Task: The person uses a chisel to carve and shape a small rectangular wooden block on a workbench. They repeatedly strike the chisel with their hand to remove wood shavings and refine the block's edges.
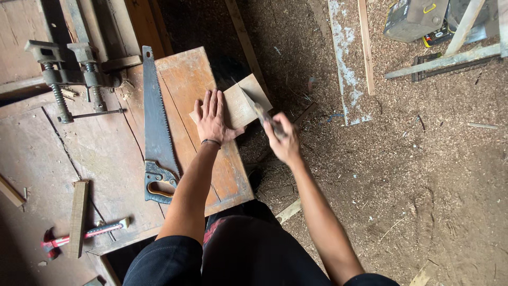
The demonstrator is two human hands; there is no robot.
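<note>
Left hand (pixel 212 117) is lying flat, fingers spread, pressing a small pale wooden board (pixel 238 103) onto the brown panel (pixel 211 159) beneath it; it is gripping nothing. The board is overhanging the panel's right edge, its far corner jutting out over the floor. Right hand (pixel 283 139) is closed around the handle of a slim tool (pixel 259 110), blurred, whose tip is resting against the board's upper face near the overhanging part; kind of tool cannot be told.

A handsaw (pixel 156 132) is lying just left of the left hand, blade pointing away, handle toward the person, along the seam between panel and worn wooden workbench (pixel 95 153). Farther left, two metal screw clamps (pixel 69 74) are standing at the bench's back edge. Near the front edge, a short wood strip (pixel 78 218) is lying across a red-handled tool (pixel 84 234).

Floor (pixel 413 175) to the right is covered in sawdust and shavings. Paint-flecked planks (pixel 349 58) are lying on it, with a grey case (pixel 415 18) at top right.
</note>
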